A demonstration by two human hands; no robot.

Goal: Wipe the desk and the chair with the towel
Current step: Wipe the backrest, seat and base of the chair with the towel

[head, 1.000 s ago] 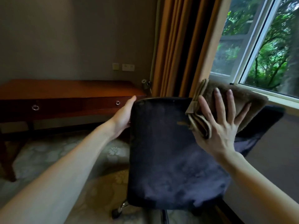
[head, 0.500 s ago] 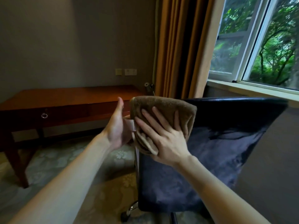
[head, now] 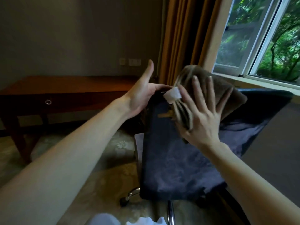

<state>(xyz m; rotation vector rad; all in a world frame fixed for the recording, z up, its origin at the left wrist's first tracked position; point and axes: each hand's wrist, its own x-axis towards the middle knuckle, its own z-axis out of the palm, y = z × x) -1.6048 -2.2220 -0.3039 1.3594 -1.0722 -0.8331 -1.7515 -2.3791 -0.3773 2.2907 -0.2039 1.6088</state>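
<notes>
Plainly the weak spot is the grip: the right hand only presses the brown folded terry towel against the upper back of the dark navy fabric-backed swivel chair, its fingers straight and spread wide, nothing curled round the cloth. The folded layers fan apart at the near edge beside a white label, so a hard stroke could, I judge, drag the top fold off the others or push the whole pad over the top edge, where it would drop behind the back. The chair stands on a chrome wheeled base, and sideways pressure may turn or roll it away from the wipe; the left hand guards against that at the top left corner, fingers hooked over the edge as far as I can tell, thumb standing free, which looks a light hold for a heavy push. The reddish-brown wooden bench stands well apart along the wall, with neither hand on it. Against half a second ago, the towel sits further right along the top edge, away from the left hand it was then just beside, the right fingers are spread wider, the label shows now, and the chair back is turned more edge-on at its left side
</notes>
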